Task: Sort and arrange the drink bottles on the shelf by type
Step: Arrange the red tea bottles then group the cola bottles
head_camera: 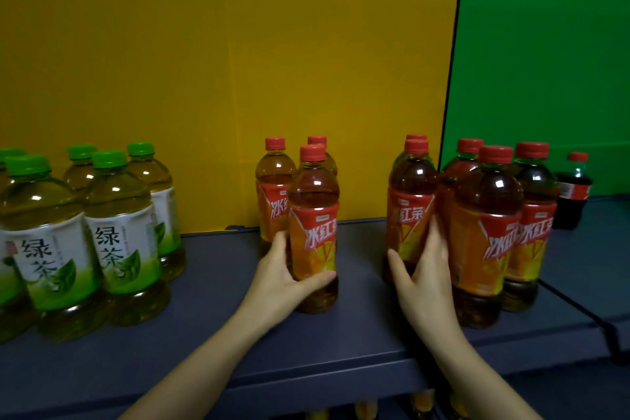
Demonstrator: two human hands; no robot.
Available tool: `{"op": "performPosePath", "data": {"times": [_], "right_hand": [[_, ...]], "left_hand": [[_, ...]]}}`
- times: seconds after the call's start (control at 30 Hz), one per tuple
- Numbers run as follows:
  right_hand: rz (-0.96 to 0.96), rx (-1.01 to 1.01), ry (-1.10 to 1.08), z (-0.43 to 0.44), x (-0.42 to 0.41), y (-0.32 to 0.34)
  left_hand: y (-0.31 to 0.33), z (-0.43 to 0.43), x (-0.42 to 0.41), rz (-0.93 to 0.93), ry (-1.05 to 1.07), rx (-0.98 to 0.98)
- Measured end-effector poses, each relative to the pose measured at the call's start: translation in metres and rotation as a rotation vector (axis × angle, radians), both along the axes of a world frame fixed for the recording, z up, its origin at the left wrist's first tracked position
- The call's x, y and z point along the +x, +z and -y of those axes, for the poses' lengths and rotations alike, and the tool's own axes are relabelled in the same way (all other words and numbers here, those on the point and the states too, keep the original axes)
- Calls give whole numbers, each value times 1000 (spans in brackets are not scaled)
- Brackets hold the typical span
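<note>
Your left hand grips the front red-capped, orange-labelled plastic tea bottle on the grey metal shelf; your right hand wraps a matching bottle at its three o'clock. Both look full, so likely heavy and slick: hold mid-label, not the caps.

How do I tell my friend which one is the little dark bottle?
Find the green wall on the right. In front of it, right of the iced tea bottles, the little dark bottle stands alone. It is the shortest, with near-black drink and a narrow red band, not an orange label.
</note>
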State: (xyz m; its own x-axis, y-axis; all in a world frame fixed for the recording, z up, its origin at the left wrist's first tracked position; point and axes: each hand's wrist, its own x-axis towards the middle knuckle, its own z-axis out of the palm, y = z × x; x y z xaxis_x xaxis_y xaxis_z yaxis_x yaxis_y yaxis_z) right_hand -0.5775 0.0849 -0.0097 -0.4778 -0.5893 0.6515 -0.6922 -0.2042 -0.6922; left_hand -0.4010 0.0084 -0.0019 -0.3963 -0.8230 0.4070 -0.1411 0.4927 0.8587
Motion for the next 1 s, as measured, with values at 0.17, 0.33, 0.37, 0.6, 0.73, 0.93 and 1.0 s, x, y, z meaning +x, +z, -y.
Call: {"op": "performPosePath", "data": {"times": [0.17, 0.33, 0.37, 0.6, 0.73, 0.93, 1.0], "right_hand": [[55, 42, -45, 18, -3, 6], [119, 157, 82, 30, -7, 10], [118, 182, 123, 32, -7, 11], [74, 277, 389, 47, 10, 21], [93, 289, 491, 55, 20, 20], [113, 254, 539, 60, 30, 16], [112, 248, 543, 59, 31, 16]], "left_hand": [[5, 15, 26, -41, 37, 83], [3, 24, 40, -12, 79, 114], [2, 26, 40, -18, 79, 122], [3, 34, 40, -95, 41, 159], [0, 37, 38, -100, 51, 140], [-2, 38, 37, -114, 37, 133], [-3, 38, 38, -111, 29, 137]]}}
